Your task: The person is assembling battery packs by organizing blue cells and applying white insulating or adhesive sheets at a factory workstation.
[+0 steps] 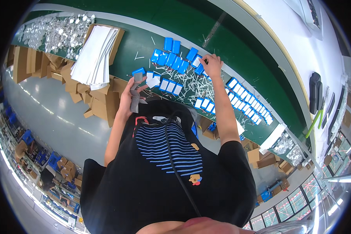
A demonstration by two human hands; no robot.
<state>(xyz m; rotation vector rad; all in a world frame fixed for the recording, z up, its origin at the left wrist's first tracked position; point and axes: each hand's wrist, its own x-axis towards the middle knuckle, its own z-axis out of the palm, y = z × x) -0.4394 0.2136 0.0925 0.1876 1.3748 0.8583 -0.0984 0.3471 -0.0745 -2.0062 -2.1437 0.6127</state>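
Observation:
My left hand [128, 96] is closed around several grey rectangular pads [134, 102], which hang from its fingers beside the near edge of the bench. Close to its fingertips are a blue pack [139, 71] and some packs topped with white pieces [153, 81]. My right hand [211, 65] reaches to the far side of the bench, its fingers bent and pinched at a white pad [197, 61] lying on a blue pack. Its fingers partly hide that pack. Left of it sit several bare blue packs [171, 59] in a row.
White strips [191, 82] litter the green bench [134, 43]. Rows of blue packs with white tops [247, 99] stand at the right. A stack of white sheets [93, 54] and clear plastic parts [58, 31] lie at the left. Cardboard boxes [101, 103] stand below the bench.

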